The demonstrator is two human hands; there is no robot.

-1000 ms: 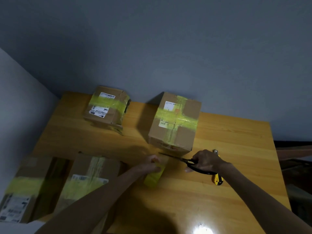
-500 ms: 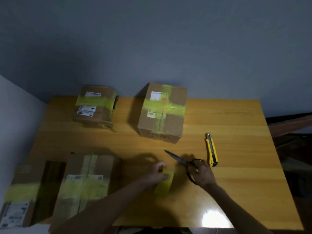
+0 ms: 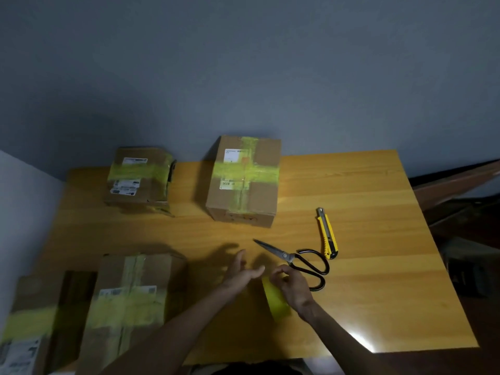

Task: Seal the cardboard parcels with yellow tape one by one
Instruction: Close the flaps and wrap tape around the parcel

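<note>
A roll of yellow tape (image 3: 276, 299) stands near the table's front middle. My right hand (image 3: 290, 286) grips its top with curled fingers. Just left of the roll, my left hand (image 3: 240, 272) is lifted with fingers straight, holding nothing. Several cardboard parcels carry yellow tape: one at the back middle (image 3: 244, 182), one at the back left (image 3: 139, 177), one at the front left (image 3: 130, 299), and one at the far left edge (image 3: 29, 320).
Black-handled scissors (image 3: 295, 259) lie shut on the wooden table (image 3: 365, 280), right of my hands. A yellow utility knife (image 3: 328, 233) lies just beyond them. A grey wall rises behind the table, and dark furniture stands past the right edge.
My right hand has let go of the scissors, now lying on the table, and taken the tape roll. My left hand has released the roll and opened. The view has shifted down.
</note>
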